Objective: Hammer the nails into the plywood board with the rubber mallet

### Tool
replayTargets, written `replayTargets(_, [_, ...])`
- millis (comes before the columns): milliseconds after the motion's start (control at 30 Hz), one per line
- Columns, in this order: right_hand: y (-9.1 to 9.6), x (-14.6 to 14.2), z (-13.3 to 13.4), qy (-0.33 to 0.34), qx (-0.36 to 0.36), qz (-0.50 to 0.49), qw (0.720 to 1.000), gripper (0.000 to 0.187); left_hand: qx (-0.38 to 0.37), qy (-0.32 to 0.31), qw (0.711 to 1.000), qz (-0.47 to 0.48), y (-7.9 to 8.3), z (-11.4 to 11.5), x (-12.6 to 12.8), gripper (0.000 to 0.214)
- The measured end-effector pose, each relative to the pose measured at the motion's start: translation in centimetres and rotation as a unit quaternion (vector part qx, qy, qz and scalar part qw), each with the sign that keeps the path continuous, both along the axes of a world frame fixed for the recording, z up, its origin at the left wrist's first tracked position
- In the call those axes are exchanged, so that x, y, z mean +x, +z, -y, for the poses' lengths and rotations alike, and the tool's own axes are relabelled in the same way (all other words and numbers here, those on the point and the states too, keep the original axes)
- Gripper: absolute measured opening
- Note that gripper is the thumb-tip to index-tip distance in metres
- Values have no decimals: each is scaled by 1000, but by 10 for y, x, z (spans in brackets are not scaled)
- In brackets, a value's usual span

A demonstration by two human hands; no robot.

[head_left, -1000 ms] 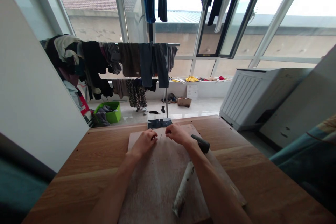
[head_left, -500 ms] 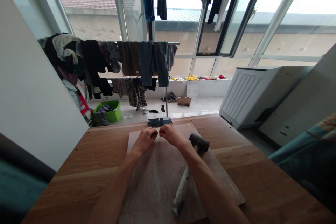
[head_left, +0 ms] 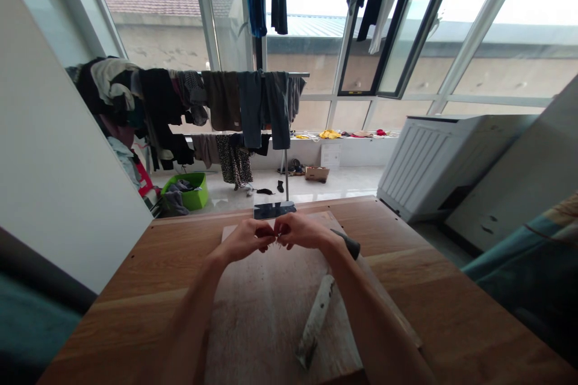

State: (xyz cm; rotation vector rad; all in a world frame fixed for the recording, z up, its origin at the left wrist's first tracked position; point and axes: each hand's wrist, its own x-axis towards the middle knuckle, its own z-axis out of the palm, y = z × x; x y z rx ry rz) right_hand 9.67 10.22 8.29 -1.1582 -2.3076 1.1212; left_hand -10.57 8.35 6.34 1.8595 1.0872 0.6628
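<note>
Something tiny and thin, too small for us to name, sits pinched between our left hand (head_left: 246, 239) and right hand (head_left: 301, 231), both grips closed fingertip to fingertip above the board's (head_left: 266, 325) far edge; hammer (head_left: 323, 307) beside.

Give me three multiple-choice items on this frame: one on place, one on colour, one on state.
1. Where does the mallet lie?
A. on the floor
B. on the board, under the right forearm
C. on the white cabinet

2. What colour is the basket on the floor?
A. green
B. red
C. blue

3. How are the hands?
A. flat and far apart
B. fingertips together above the board
C. gripping the mallet

Key: B, the mallet rests on the board; A, the basket is green; B, left hand and right hand meet, pinching something too small to identify.
</note>
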Motion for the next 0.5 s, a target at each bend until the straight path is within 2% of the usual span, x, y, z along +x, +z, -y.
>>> replayTargets(100, [6, 3, 4, 7, -44, -23, 999, 5, -49, -15, 999, 13, 10, 5, -3, 38])
replayTargets(233, [20, 13, 11, 14, -66, -78, 995, 22, -89, -31, 996, 0, 28, 15, -9, 45])
replayTargets(333, [38, 21, 23, -7, 7, -106, 994, 29, -32, -28, 999, -24, 39, 21, -9, 41])
replayTargets(433, [60, 26, 41, -57, 99, -127, 985, 27, 46, -20, 998, -45, 49, 27, -8, 38])
replayTargets(500, [65, 32, 53, -81, 130, -131, 980, 25, 71, -17, 995, -61, 53, 36, -8, 37])
